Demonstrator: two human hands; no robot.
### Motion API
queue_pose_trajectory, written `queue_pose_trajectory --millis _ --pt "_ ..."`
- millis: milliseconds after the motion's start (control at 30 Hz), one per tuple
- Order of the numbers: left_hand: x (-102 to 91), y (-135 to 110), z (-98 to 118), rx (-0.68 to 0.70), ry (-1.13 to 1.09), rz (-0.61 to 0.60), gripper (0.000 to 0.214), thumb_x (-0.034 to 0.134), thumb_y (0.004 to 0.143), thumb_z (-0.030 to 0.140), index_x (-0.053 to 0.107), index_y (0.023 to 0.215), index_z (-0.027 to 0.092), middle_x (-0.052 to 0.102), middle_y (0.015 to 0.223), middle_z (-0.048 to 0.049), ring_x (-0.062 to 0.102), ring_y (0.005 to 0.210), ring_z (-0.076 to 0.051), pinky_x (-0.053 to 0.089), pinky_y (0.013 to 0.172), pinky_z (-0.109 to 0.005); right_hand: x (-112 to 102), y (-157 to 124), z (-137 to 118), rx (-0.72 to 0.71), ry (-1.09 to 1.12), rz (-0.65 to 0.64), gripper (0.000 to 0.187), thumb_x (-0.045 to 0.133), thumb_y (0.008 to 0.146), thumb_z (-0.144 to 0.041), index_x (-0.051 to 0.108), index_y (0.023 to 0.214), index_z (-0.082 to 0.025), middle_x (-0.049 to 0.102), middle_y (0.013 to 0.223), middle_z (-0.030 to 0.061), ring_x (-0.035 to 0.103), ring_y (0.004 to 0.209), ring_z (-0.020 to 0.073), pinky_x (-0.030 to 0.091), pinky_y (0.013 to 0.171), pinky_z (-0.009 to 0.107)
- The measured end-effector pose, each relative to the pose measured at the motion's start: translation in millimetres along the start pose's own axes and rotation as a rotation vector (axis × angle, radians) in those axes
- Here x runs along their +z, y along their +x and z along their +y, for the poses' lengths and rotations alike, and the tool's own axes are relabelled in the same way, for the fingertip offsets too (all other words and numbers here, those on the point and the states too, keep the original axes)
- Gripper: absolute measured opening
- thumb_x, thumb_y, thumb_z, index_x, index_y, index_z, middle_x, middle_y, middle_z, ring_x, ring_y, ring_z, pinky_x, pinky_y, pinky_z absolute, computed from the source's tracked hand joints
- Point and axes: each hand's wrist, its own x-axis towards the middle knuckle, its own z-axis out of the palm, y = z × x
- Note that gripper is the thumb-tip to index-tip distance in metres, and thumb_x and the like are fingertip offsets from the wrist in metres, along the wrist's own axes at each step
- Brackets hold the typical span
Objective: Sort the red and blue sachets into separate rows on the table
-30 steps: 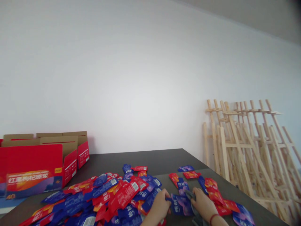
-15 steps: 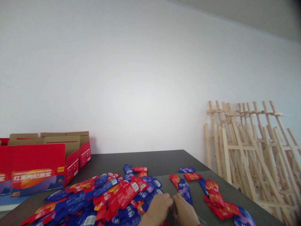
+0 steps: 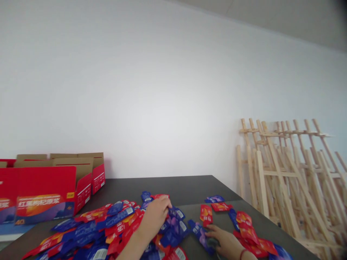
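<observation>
My left hand [image 3: 158, 211] reaches over a heaped pile of red and blue sachets [image 3: 119, 213], its fingers curled down and pressed together at the far right part of the heap. What sits under those fingertips is hidden. Lower right, my right hand [image 3: 223, 240] has its fingers around a small dark object [image 3: 213, 242] whose kind I cannot make out. Its fingertips rest against a blue sachet [image 3: 200, 233] lying slanted on the dark table [image 3: 162, 182]. Just beyond that hand lies a red sachet [image 3: 206, 213].
Red cardboard boxes [image 3: 46, 187] with raised flaps stand at the left. More red and blue sachets [image 3: 247, 227] lie scattered near the table's right edge. Wooden easel-like frames [image 3: 284, 173] lean against the white wall [image 3: 162, 90] at the right.
My hands were close together at the front and have parted. The left moved forward over the pile; the right shifted right. The blue and red sachets near the right hand have changed position.
</observation>
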Motion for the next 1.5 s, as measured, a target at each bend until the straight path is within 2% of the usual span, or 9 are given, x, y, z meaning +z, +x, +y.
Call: queue_pose_trajectory --millis 167,333,433,600,767,867,1000,1233,1500 --pt "-62.1 -27.9 -51.9 -0.037 0.075 0.224 0.019 0.039 0.084 0.018 0.058 0.085 0.021 0.062 0.093 -0.0022 0.059 0.089 -0.017 0.044 0.083 -0.03 -2.9 -14.6 -11.0 -0.134 0.042 -0.01 0.059 0.044 0.061 -0.007 0.067 0.108 -0.035 0.044 0.142 -0.0034 0.048 0.123 0.0182 0.033 0.102 0.03" --pt "-58.2 -83.4 -109.8 -0.149 0.092 0.116 0.019 0.04 0.079 0.015 0.057 0.081 0.023 0.064 0.092 -0.0009 0.059 0.09 -0.018 0.044 0.084 -0.031 2.1 -9.1 -11.8 -0.089 -0.013 0.132 0.044 0.042 0.065 -0.005 0.067 0.094 -0.027 0.057 0.122 0.0022 0.055 0.11 0.0163 0.04 0.091 0.027" --pt "-53.7 -104.5 -121.7 -0.181 0.144 -0.028 0.026 0.038 0.074 0.008 0.059 0.076 0.023 0.065 0.084 -0.0006 0.058 0.084 -0.019 0.044 0.081 -0.031 6.4 0.6 -12.1 -0.009 -0.076 0.181 0.039 0.043 0.069 -0.006 0.064 0.095 -0.025 0.06 0.11 0.0039 0.057 0.103 0.0175 0.042 0.085 0.027" --pt "-37.4 -82.4 -68.8 -0.101 0.253 -0.035 0.03 0.035 0.071 0.003 0.06 0.073 0.019 0.064 0.086 -0.0046 0.055 0.088 -0.02 0.04 0.083 -0.034 13.3 15.9 -21.8 0.098 -0.122 0.231 0.052 0.048 0.064 -0.003 0.059 0.111 -0.022 0.059 0.119 0.0067 0.052 0.114 0.0206 0.038 0.094 0.029" --pt "44.6 -29.8 15.1 0.098 0.159 -0.271 0.021 0.053 0.072 0.017 0.062 0.091 0.021 0.064 0.098 -0.0051 0.052 0.101 -0.023 0.037 0.093 -0.037 9.3 18.5 -24.7 0.186 -0.051 0.278 0.049 0.047 0.071 -0.012 0.055 0.119 -0.017 0.057 0.122 0.0109 0.051 0.116 0.0221 0.037 0.097 0.031" --pt "92.1 -8.8 38.5 0.096 0.212 -0.457 0.045 0.069 0.062 0.029 0.06 0.104 0.016 0.064 0.106 -0.0131 0.05 0.11 -0.031 0.036 0.097 -0.045 8.9 6.8 -12.9 0.149 0.004 0.24 0.061 0.054 0.071 -0.028 0.046 0.132 -0.023 0.047 0.137 0.0089 0.041 0.125 0.0267 0.037 0.098 0.039" --pt "122.9 7.1 44.4 0.051 0.246 -0.557 0.059 0.076 0.057 0.03 0.059 0.11 0.01 0.063 0.111 -0.0195 0.048 0.115 -0.035 0.034 0.1 -0.046 16.7 -10.7 8.9 0.042 0.007 0.169 0.062 0.051 0.073 -0.027 0.044 0.135 -0.029 0.045 0.139 0.0058 0.042 0.125 0.0249 0.035 0.1 0.037" --pt "144.1 17.0 46.1 -0.129 0.144 -0.532 0.078 0.082 0.048 0.028 0.054 0.118 0.006 0.057 0.121 -0.0228 0.046 0.119 -0.037 0.032 0.103 -0.045 7.5 5.0 11.6 0.179 0.118 0.386 0.049 0.034 0.082 -0.024 0.05 0.128 -0.018 0.056 0.123 0.0104 0.053 0.114 0.0198 0.038 0.096 0.029" --pt "160.2 4.4 41.6 -0.311 -0.354 -0.432 0.048 0.064 0.063 0.011 0.055 0.11 0.017 0.064 0.112 -0.01 0.058 0.106 -0.026 0.043 0.091 -0.037 -2.9 11.9 -23.6 0.22 -0.026 0.481 0.046 0.038 0.084 -0.026 0.048 0.129 -0.024 0.051 0.128 0.009 0.051 0.116 0.0225 0.041 0.093 0.03"
